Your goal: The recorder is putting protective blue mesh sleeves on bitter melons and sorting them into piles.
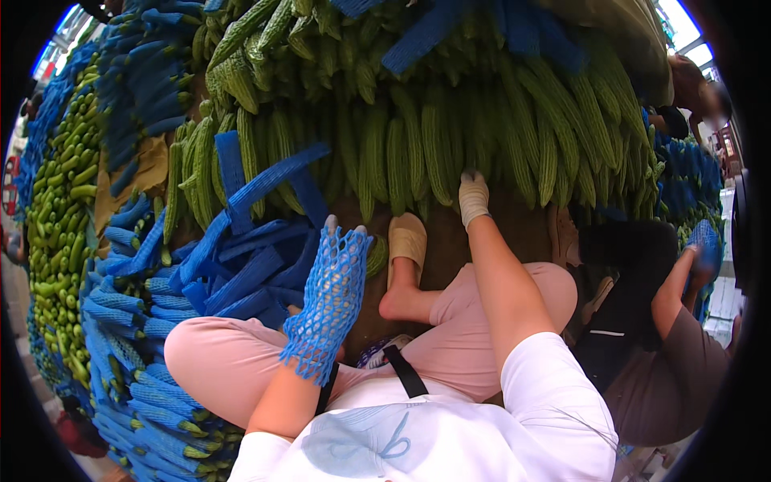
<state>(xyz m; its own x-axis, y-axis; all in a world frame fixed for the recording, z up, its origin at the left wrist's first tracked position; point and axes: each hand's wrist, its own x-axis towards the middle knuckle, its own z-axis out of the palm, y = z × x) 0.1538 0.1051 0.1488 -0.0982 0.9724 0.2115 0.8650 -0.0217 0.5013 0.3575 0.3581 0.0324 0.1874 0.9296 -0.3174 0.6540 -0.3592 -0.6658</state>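
Note:
A blue foam net sleeve (pixel 323 297) is stretched over my left hand (pixel 333 257) and wrist. Its gloved fingertips poke out of the far end, spread apart. My right hand (pixel 474 197), in a pale glove with dark fingertips, reaches forward to the bottom row of the pile. Its fingers are close together at the lower tip of a bitter gourd (pixel 479 145); the grip is partly hidden. Long, ridged green bitter gourds (pixel 396 161) are stacked in front of me, tips toward me. Loose, flat blue net sleeves (pixel 249 277) lie heaped left of my left hand.
Netted gourds (pixel 173 398) are piled along my left side. Beyond them stands a heap of bare green gourds (pixel 68 217). More blue sleeves (pixel 430 36) lie atop the front pile. At right sits another person (pixel 666 369), whose hand wears a blue net (pixel 704 239).

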